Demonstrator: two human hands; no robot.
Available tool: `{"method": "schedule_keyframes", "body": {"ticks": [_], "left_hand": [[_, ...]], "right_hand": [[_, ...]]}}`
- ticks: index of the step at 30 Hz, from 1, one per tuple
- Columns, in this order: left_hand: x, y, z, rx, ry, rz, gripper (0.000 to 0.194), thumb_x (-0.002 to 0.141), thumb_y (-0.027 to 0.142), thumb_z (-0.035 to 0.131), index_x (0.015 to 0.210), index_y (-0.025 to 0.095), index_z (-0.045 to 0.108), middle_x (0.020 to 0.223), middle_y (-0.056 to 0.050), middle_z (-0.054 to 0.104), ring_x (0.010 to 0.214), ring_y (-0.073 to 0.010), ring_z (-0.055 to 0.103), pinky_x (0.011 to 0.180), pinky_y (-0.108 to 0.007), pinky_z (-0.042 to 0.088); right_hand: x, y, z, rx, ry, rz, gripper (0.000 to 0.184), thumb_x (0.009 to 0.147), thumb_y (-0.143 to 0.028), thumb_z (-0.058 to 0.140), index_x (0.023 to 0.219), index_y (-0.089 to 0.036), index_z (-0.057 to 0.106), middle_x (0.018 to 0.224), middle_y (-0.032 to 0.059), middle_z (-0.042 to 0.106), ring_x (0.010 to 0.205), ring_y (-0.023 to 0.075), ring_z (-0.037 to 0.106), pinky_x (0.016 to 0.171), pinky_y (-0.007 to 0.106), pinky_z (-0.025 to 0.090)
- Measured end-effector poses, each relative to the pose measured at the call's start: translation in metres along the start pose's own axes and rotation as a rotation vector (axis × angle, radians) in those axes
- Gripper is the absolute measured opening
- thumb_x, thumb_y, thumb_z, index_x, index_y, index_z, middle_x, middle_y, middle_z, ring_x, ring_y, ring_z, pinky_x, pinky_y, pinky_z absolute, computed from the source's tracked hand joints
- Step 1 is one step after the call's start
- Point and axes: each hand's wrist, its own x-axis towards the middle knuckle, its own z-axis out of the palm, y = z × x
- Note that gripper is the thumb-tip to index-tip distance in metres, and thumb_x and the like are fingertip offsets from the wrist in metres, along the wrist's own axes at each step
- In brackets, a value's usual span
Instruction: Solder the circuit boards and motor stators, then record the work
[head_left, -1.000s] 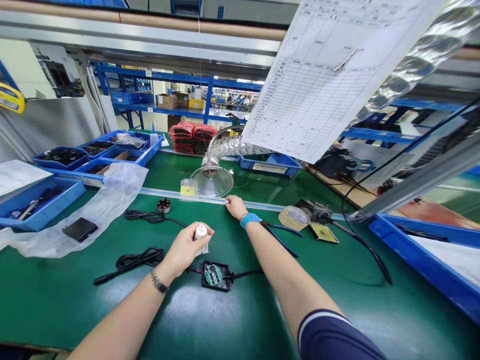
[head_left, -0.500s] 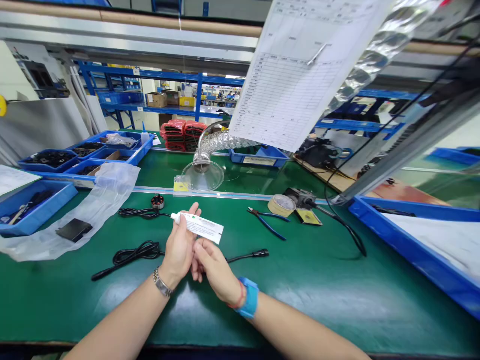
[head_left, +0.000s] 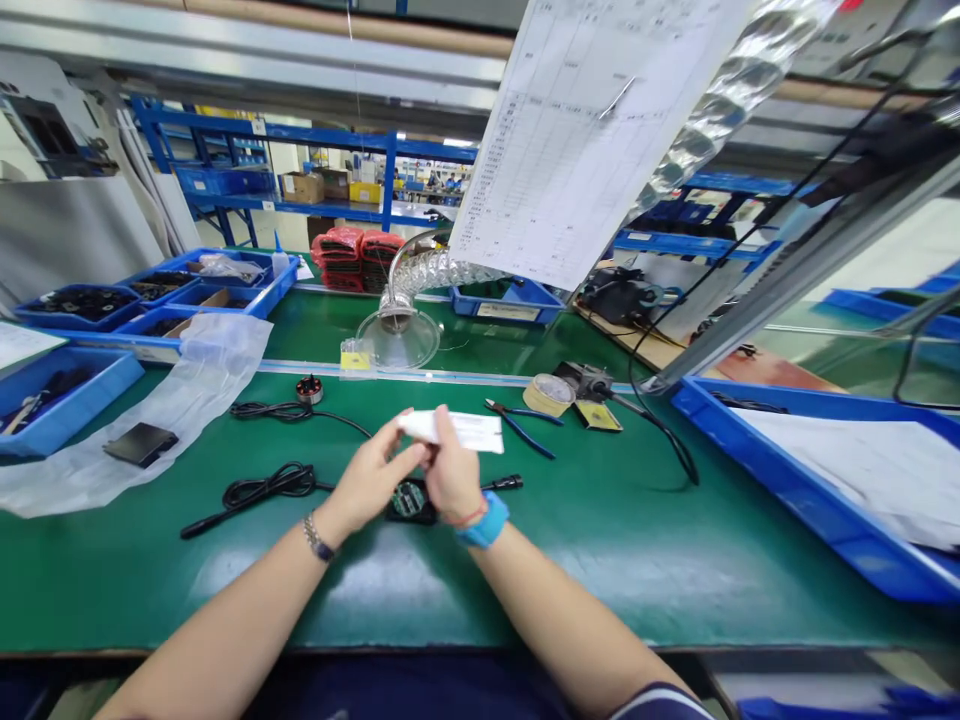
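Observation:
A white squeeze tube (head_left: 480, 432) with printed text is held above the bench, its flat end pointing right. My right hand (head_left: 456, 480) is closed around its body, thumb on top. At the narrow end, the fingers of my left hand (head_left: 375, 478) are closed, and they cover the cap. Below both hands lies a green circuit board in a black case (head_left: 411, 502), partly hidden by them. A coiled black cable (head_left: 274, 483) runs out to its left, and a black connector (head_left: 506, 482) shows on its right.
Blue-handled cutters (head_left: 525, 428), a tape roll (head_left: 549, 393) and a small round motor (head_left: 308, 388) lie farther back. A clear suction hood (head_left: 401, 338) stands behind them. Plastic film with a black cover (head_left: 141, 444) is left; a blue tray (head_left: 795, 480) is right.
The tube has moved from my left palm into my right hand, shifting rightward. My left fingers have come round to its narrow end. The circuit board now shows beneath the hands.

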Motion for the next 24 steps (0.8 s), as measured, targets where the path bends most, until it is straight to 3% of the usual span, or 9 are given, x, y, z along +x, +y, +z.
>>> {"method": "schedule_keyframes", "body": {"ticks": [2,5,7,10,14,19,24], "left_hand": [[0.001,0.004,-0.023,0.403,-0.051,0.051,0.034,0.082,0.036,0.057,0.111,0.020,0.063,0.116,-0.008,0.064,0.107,-0.0230,0.056,0.098,-0.035,0.040],[-0.003,0.000,-0.049,0.843,-0.273,0.040,0.022,0.083,0.032,0.052,0.097,0.021,0.066,0.100,-0.006,0.068,0.093,-0.0230,0.060,0.086,-0.034,0.044],[-0.008,-0.009,-0.055,0.980,-0.407,0.026,0.018,0.082,0.026,0.053,0.096,0.020,0.063,0.096,-0.006,0.066,0.088,-0.0221,0.059,0.078,-0.032,0.045],[-0.014,-0.023,-0.048,1.117,-0.441,0.077,0.013,0.079,0.020,0.055,0.090,0.018,0.060,0.091,-0.007,0.061,0.085,-0.0225,0.056,0.075,-0.032,0.044],[-0.012,-0.028,-0.038,1.160,-0.420,0.139,0.014,0.084,0.020,0.049,0.077,0.018,0.060,0.083,-0.007,0.059,0.081,-0.0227,0.055,0.073,-0.032,0.042],[-0.010,-0.024,-0.039,1.011,-0.379,0.066,0.020,0.090,0.022,0.042,0.090,0.020,0.062,0.085,-0.005,0.065,0.077,-0.0200,0.059,0.069,-0.028,0.041],[-0.010,-0.026,-0.039,0.854,-0.381,0.073,0.026,0.091,0.029,0.044,0.093,0.021,0.068,0.093,-0.005,0.068,0.085,-0.0199,0.061,0.077,-0.028,0.042]], "right_hand": [[0.005,-0.016,-0.018,0.130,-0.064,0.045,0.052,0.079,-0.060,0.053,0.049,-0.021,0.036,0.040,-0.0068,0.031,0.037,0.0077,0.031,0.040,0.025,0.027],[0.008,-0.030,-0.043,0.231,-0.102,0.089,0.050,0.080,-0.058,0.053,0.051,-0.020,0.038,0.042,-0.0064,0.032,0.037,0.0069,0.029,0.040,0.023,0.023],[0.004,-0.028,-0.053,0.211,-0.107,0.137,0.048,0.081,-0.057,0.053,0.053,-0.020,0.039,0.042,-0.0063,0.032,0.038,0.0072,0.029,0.040,0.023,0.023],[-0.005,-0.015,-0.060,0.143,-0.135,0.220,0.051,0.081,-0.059,0.051,0.052,-0.020,0.036,0.041,-0.0065,0.029,0.037,0.0076,0.029,0.040,0.024,0.022],[-0.012,-0.001,-0.066,0.160,-0.170,0.304,0.052,0.082,-0.063,0.045,0.052,-0.021,0.037,0.043,-0.0059,0.029,0.037,0.0084,0.027,0.039,0.024,0.022],[-0.012,0.004,-0.068,0.194,-0.219,0.414,0.055,0.082,-0.064,0.044,0.048,-0.020,0.040,0.041,-0.0050,0.030,0.037,0.0083,0.026,0.039,0.024,0.019],[-0.013,0.005,-0.067,0.147,-0.201,0.377,0.055,0.081,-0.060,0.051,0.045,-0.020,0.039,0.038,-0.0046,0.033,0.035,0.0078,0.030,0.040,0.024,0.021]]}}
